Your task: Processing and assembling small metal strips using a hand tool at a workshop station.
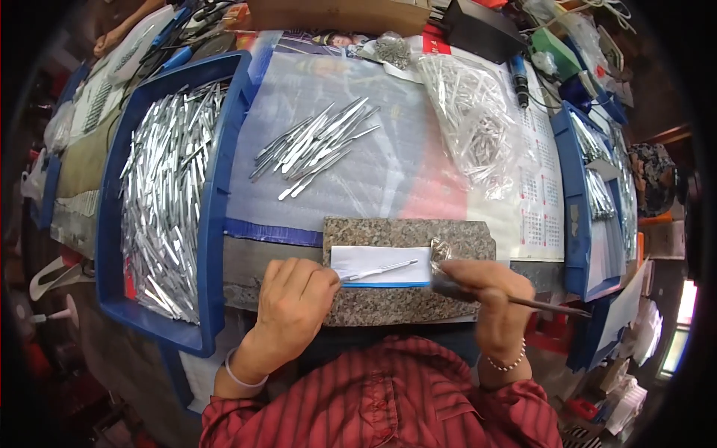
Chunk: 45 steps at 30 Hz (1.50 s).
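Note:
A speckled granite block (403, 231) lies in front of me with a white card (381, 255), blue along its near edge, on top. Slim silvery metal pieces (385, 268) rest on the card. At the card's left end my left hand (295, 299) is closed, thumb and fingers pressed together beside the pieces; what they pinch is hidden. My right hand (497, 295) grips what looks like a hammer (549, 305), its dark head low over the block's right part and its thin handle sticking out to the right. Crumpled clear plastic (439, 250) sits at the card's right end.
On my left stands a blue tray (213, 254) full of slim metal pieces. A loose pile of similar pieces (317, 142) lies beyond the block. Plastic bags of pieces (478, 119), a blue-black power tool (519, 78) and another blue tray (575, 216) are to the right.

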Motion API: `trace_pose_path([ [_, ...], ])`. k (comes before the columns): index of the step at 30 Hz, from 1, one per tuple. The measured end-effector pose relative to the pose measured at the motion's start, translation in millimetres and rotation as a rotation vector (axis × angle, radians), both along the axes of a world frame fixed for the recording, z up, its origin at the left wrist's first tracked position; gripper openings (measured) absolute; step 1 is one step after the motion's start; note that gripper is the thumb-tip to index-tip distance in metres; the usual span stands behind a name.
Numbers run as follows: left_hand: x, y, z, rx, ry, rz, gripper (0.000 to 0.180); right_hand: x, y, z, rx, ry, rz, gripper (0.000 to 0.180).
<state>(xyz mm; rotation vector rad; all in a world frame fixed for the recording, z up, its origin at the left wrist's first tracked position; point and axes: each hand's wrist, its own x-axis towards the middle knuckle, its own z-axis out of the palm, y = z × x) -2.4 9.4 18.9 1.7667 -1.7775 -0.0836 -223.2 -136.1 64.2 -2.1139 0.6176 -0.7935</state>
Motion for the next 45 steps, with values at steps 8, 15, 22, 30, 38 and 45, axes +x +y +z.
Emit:
trace_pose_path([
  [8,-28,43,29,0.019,0.185,0.021,0.02,-17,36,-7,0.765,-0.065,0.096,0.023],
  [15,-48,59,24,0.032,0.328,0.041,0.019,-17,46,-25,1.016,-0.035,0.099,0.013],
  [22,-53,68,24,0.133,0.518,0.118,0.012,-21,51,-27,0.869,0.079,0.099,0.012],
  [30,-51,70,23,0.287,0.777,0.092,0.014,-18,56,-25,0.847,0.12,0.109,0.011],
  [38,-46,79,14,0.485,0.978,0.074,0.013,-3,63,-24,0.631,0.183,0.232,0.011],
  [45,-33,130,-9,0.492,1.004,-0.065,0.014,9,82,-16,0.608,0.364,0.315,0.012],
])
